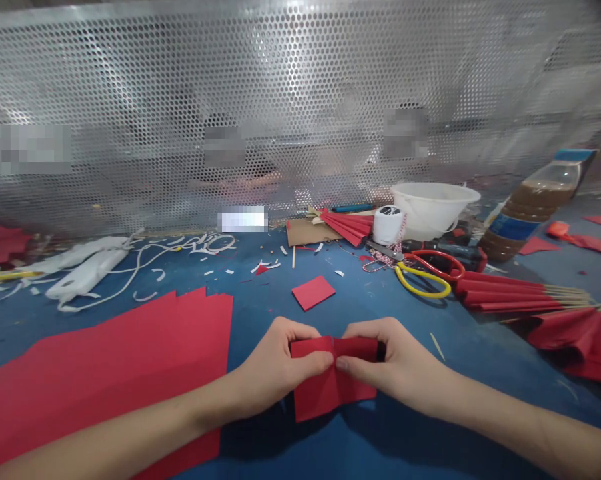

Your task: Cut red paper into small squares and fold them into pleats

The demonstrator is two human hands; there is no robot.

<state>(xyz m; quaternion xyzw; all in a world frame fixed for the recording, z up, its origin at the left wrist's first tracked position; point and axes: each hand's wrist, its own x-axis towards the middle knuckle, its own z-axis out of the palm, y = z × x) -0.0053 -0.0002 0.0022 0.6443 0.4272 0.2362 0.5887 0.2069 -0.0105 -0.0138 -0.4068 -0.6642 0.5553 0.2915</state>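
Two bare hands work close in, the left hand (pixel 275 363) and right hand (pixel 393 360) pinching a folded red paper piece (pixel 325 383) over the blue worktop (pixel 265 443), fingers closed on its gathered middle, thumbs pressing evenly from both sides. Large red card sheets (pixel 105 377) lie just left; farther off sit a small red card square (pixel 313 292), yellow-and-red-handled scissors (pixel 423 279), pleated red paper fans (pixel 505 293) and a white plastic bowl (pixel 433 210)

And there they are: a bare left forearm (pixel 105 433) and right forearm (pixel 520 427), no sleeves in sight, tapering to slim wrists, a smooth left hand (pixel 275 360) and right hand (pixel 395 360), the thumbnail (pixel 341 364) trimmed short!
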